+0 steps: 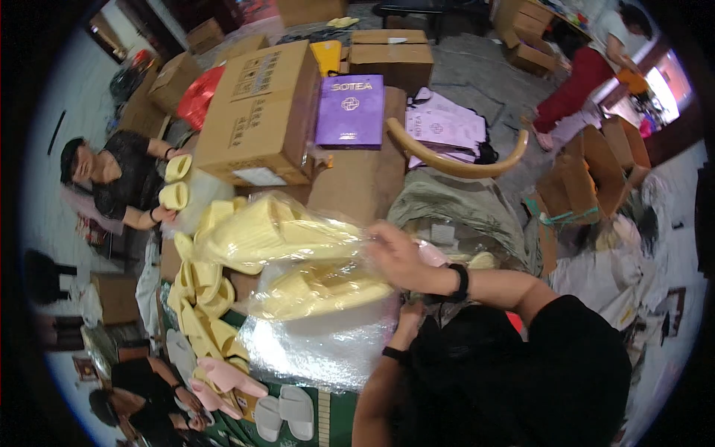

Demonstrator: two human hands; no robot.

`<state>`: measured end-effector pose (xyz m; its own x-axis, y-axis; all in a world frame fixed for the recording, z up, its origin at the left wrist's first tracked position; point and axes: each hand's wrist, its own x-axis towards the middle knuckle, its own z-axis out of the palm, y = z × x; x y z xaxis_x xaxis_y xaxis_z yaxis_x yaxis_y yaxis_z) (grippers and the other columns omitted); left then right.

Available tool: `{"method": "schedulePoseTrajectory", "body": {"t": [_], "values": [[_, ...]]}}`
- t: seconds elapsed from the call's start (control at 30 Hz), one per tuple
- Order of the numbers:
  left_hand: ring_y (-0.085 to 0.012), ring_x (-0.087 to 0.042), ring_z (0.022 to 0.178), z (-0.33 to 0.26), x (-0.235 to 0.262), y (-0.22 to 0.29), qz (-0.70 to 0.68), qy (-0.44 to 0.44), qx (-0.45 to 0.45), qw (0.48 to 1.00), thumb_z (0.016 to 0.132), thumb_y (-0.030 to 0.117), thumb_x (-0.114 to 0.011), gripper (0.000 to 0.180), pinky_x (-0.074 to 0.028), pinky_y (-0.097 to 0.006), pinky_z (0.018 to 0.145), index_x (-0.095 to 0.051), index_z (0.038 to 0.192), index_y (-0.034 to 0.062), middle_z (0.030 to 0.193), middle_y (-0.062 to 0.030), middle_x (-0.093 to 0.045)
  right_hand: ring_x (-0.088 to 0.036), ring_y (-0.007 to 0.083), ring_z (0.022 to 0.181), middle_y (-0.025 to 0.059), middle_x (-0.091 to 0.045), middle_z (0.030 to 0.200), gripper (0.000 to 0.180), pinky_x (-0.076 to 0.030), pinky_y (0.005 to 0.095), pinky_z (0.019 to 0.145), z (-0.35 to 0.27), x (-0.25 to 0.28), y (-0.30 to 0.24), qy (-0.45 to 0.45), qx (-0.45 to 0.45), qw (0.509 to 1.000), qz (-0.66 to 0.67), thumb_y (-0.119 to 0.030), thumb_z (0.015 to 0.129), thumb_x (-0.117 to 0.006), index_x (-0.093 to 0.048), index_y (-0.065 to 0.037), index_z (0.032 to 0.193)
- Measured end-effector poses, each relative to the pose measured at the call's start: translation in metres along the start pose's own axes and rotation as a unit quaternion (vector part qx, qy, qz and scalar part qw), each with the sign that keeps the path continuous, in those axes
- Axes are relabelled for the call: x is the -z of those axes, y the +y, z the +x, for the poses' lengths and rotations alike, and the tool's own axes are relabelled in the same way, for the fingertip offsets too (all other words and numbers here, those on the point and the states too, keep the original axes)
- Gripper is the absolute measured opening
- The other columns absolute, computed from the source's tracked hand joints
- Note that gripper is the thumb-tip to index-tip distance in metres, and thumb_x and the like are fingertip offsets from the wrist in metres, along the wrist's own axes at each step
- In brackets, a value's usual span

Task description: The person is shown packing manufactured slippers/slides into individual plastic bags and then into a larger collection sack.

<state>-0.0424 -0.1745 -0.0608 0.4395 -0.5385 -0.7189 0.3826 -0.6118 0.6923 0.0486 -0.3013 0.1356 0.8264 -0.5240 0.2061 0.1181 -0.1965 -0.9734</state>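
Note:
My right hand (395, 257), wearing a black wristband, is closed on the gathered end of a clear plastic bag with a yellow slipper (279, 231) inside. A second yellow slipper (324, 290), also under clear plastic, lies just below it; whether both share one bag I cannot tell. Under them is a stack of shiny clear plastic bags (313, 346). My left hand (408, 324) is low beside the stack's right edge, close to my body, its fingers mostly hidden. Loose yellow slippers (201, 290) are heaped to the left.
Pink slippers (227, 380) and grey slippers (287, 412) lie near the front. Beyond stand a large carton (257, 112), a purple bag (350, 112) and lilac bags (447, 127). One person (115, 175) holds yellow slippers at left; another (149, 395) sits lower left. A third stands far right.

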Motion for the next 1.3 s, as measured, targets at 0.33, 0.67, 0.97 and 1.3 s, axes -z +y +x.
{"method": "schedulePoseTrajectory", "body": {"t": [0.33, 0.67, 0.97, 1.3], "values": [[-0.0248, -0.061, 0.102, -0.047, 0.04, 0.017, -0.31, -0.098, 0.045, 0.945, 0.09, 0.02, -0.059, 0.043, -0.052, -0.039, 0.088, -0.048, 0.128, 0.0033, 0.12, -0.0142, -0.058, -0.056, 0.0268, 0.083, 0.0115, -0.055, 0.089, 0.018, -0.047, 0.0348, 0.074, -0.164, 0.188, 0.025, 0.015, -0.032, 0.941, -0.336, 0.002, 0.082, -0.055, -0.051, -0.003, 0.099], [-0.0273, -0.059, 0.104, -0.08, 0.03, 0.102, -0.243, -0.087, 0.106, 0.96, 0.088, 0.004, -0.049, 0.044, -0.052, -0.04, 0.083, -0.039, 0.131, 0.0029, 0.123, -0.0145, -0.054, -0.065, 0.0309, 0.082, 0.0086, -0.065, 0.085, 0.016, -0.049, 0.0428, 0.069, -0.189, 0.172, 0.197, -0.32, -0.263, 0.712, -0.567, -0.016, 0.083, -0.056, -0.065, -0.008, 0.093], [-0.0294, -0.06, 0.103, -0.096, 0.041, 0.123, -0.268, -0.123, 0.147, 0.944, 0.088, 0.002, -0.047, 0.04, -0.051, -0.04, 0.087, -0.043, 0.127, 0.003, 0.118, -0.0148, -0.057, -0.062, 0.0286, 0.098, 0.0075, -0.07, 0.096, 0.035, -0.035, 0.0526, 0.093, -0.255, 0.239, 0.291, -0.282, -0.5, 0.538, -0.617, -0.042, 0.079, -0.061, -0.072, -0.016, 0.098], [-0.0299, -0.062, 0.097, -0.086, 0.054, 0.124, -0.243, -0.056, 0.186, 0.95, 0.088, 0.008, -0.049, 0.034, -0.053, -0.041, 0.082, -0.048, 0.122, 0.0036, 0.111, -0.0145, -0.061, -0.063, 0.0311, 0.082, 0.015, -0.064, 0.091, 0.031, -0.047, 0.0456, 0.077, -0.195, 0.136, 0.22, -0.186, -0.342, 0.761, -0.52, -0.014, 0.083, -0.047, -0.057, -0.008, 0.112]]}}
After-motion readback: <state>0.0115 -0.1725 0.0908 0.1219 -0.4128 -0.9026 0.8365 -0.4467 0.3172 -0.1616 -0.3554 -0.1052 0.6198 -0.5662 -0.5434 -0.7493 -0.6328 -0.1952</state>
